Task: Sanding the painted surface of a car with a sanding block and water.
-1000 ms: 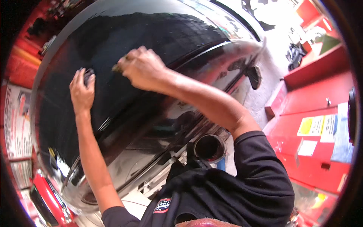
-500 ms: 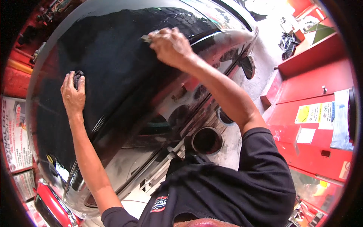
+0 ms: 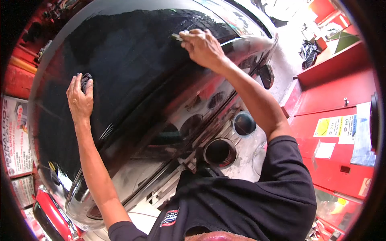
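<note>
In front of me a car's dark hood [image 3: 132, 80] curves across the view, its surface wet and partly hazy. My left hand [image 3: 80, 100] rests on the hood's left part, fingers closed around a dark, crumpled cloth or sponge [image 3: 85, 81]. Farther off and to the right, my right hand [image 3: 204, 48] grips a small flat block [image 3: 176, 37] with a pale edge, down at the hood's surface. Its exact kind is unclear, since the fingers cover most of it. Past that hand lie the glossy windshield [image 3: 223, 16] and the side mirror [image 3: 266, 76].
Beside the car, by my body, stand a dark bucket [image 3: 220, 152] and a bluish bucket [image 3: 244, 123] on the floor. A red cabinet [image 3: 325, 96] lines the right side. Printed signs [image 3: 18, 136] and a red vehicle [image 3: 54, 215] are at the left.
My right hand has slid to the right over the hood with the flat block. The left hand has shifted only slightly rightward, still holding the dark cloth or sponge.
</note>
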Tool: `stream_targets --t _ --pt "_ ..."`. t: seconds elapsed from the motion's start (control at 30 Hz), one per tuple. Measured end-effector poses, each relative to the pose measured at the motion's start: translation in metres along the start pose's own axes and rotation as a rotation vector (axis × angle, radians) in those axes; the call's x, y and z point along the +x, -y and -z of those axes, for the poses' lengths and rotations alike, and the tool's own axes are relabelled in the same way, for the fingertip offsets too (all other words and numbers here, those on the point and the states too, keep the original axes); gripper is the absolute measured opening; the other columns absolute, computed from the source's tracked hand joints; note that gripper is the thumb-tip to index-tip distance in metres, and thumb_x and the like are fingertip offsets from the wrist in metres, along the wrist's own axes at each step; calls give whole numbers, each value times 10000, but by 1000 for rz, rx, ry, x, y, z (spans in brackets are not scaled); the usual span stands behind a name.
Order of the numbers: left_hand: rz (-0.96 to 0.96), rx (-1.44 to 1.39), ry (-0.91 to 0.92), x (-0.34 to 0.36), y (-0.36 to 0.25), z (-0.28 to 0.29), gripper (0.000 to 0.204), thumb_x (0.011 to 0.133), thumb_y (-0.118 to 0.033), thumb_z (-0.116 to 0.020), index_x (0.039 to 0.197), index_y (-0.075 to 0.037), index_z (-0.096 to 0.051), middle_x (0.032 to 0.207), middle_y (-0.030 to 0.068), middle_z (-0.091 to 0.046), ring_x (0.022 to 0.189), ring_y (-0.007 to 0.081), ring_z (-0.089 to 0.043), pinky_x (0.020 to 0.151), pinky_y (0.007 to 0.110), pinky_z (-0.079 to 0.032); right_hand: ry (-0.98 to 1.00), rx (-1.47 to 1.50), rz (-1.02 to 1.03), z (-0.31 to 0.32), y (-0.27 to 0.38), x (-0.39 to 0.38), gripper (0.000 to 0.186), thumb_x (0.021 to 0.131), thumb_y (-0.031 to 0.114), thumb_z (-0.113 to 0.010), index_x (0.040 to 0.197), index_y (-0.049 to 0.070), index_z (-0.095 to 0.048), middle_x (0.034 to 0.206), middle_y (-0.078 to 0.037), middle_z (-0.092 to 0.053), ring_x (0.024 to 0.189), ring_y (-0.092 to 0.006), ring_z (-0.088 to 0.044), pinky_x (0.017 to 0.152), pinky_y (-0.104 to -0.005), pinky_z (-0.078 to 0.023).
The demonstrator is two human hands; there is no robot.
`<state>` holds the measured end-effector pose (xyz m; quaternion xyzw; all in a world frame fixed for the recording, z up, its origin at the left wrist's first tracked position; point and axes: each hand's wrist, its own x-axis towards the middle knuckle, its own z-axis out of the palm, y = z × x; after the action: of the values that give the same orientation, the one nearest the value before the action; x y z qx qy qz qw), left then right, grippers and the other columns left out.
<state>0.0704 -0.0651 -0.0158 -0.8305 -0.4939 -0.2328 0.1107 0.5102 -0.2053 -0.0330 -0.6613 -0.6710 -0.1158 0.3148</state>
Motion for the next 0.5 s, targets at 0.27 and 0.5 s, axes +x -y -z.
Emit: stream_targets --t 0.27,0.5 --pt "-21 -45 -80 12 -21 3 522 1033 -387 -667 1390 -6 -673 1465 243 -634 1389 384 -576 1190 468 -416 180 -97 -446 -8 -139 74 347 1030 434 -620 1261 225 -772 1276 -138 -754 1136 -402 -728 978 -533 -577" --pt "2 4 -141 -2 -24 16 506 1018 -408 -686 1354 -30 -694 1419 234 -668 1351 390 -610 1178 471 -444 158 -59 34 18 -20 5 411 1018 260 -692 1423 190 -693 1360 -154 -698 1216 -408 -660 1040 -506 -531"
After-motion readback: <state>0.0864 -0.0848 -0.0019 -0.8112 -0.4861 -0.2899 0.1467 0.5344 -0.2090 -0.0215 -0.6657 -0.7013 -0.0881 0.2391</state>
